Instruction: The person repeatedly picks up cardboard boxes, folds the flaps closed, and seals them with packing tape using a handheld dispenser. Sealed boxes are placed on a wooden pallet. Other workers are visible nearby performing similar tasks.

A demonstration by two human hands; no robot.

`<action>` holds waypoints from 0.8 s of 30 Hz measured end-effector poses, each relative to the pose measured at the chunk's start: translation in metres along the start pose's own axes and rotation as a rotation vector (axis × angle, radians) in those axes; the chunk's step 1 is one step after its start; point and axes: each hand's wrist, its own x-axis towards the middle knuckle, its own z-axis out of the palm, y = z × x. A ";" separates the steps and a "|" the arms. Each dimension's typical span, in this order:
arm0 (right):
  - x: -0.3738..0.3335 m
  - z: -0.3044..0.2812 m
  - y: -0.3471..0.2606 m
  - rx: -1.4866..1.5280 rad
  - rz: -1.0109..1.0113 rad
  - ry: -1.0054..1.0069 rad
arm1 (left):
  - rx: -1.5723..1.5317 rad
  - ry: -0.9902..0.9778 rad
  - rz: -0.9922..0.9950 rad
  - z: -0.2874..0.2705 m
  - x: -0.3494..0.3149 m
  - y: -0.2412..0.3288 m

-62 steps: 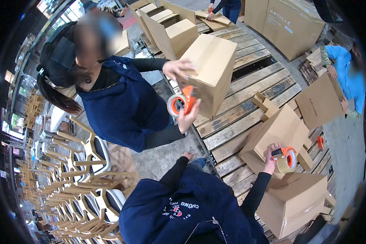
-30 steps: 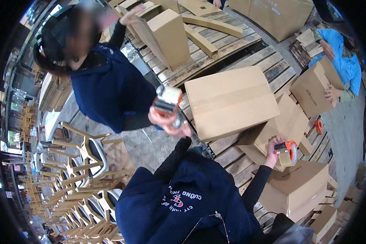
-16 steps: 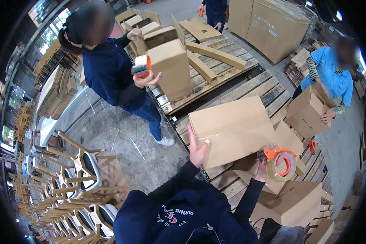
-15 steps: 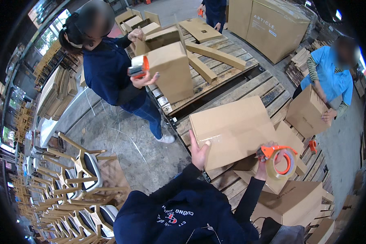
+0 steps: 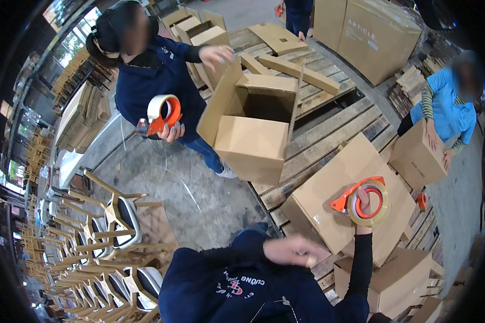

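Observation:
My right hand [image 5: 363, 200] grips an orange tape dispenser [image 5: 340, 203] with a wide roll of clear tape, its fingers showing through the roll's ring. The dispenser is over a closed brown cardboard box [image 5: 328, 177], which lies on the pallet in front of me. Close to my chest, by the box's near left corner, is my left hand [image 5: 292, 251]; motion smears its fingers. Left of that box stands an open cardboard box [image 5: 251, 142] with its flaps up. A co-worker's hand [image 5: 171, 132] beyond it holds another orange tape dispenser [image 5: 161, 114].
Stacked wooden chairs [image 5: 118, 220] with dark seats fill the lower left. More cartons [image 5: 396, 277] sit at the lower right. A co-worker in light blue handles a box [image 5: 419, 156] at the right. Cardboard pieces [image 5: 302, 72] lie on the wooden pallet [image 5: 334, 126] at the back.
My left hand has left the box and come back toward my chest. The closed box is farther right, with the dispenser over it. The co-worker's open box has come nearer to me.

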 end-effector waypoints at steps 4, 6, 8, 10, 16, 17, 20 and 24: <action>-0.003 -0.003 -0.002 0.011 -0.005 0.020 | 0.818 1.228 0.432 -0.068 -0.005 0.040; -0.007 -0.003 -0.002 0.018 -0.013 0.024 | 0.772 1.424 0.452 -0.091 0.007 0.034; -0.010 -0.002 -0.003 0.026 -0.021 0.028 | 0.716 1.507 0.514 -0.108 0.021 0.017; -0.012 -0.002 -0.005 0.030 -0.034 0.027 | 0.672 1.790 0.590 -0.130 0.026 -0.001; -0.007 0.007 -0.014 0.056 -0.045 -0.016 | 1.196 1.707 0.008 -0.164 0.015 -0.013; -0.005 0.010 -0.014 0.059 -0.044 -0.033 | 1.283 1.728 0.055 -0.158 0.010 -0.010; -0.002 0.019 -0.013 0.070 -0.036 -0.068 | 1.223 1.435 0.306 -0.113 -0.003 -0.001; 0.008 0.021 -0.016 0.077 -0.055 -0.142 | 0.875 0.866 0.635 -0.091 -0.022 0.028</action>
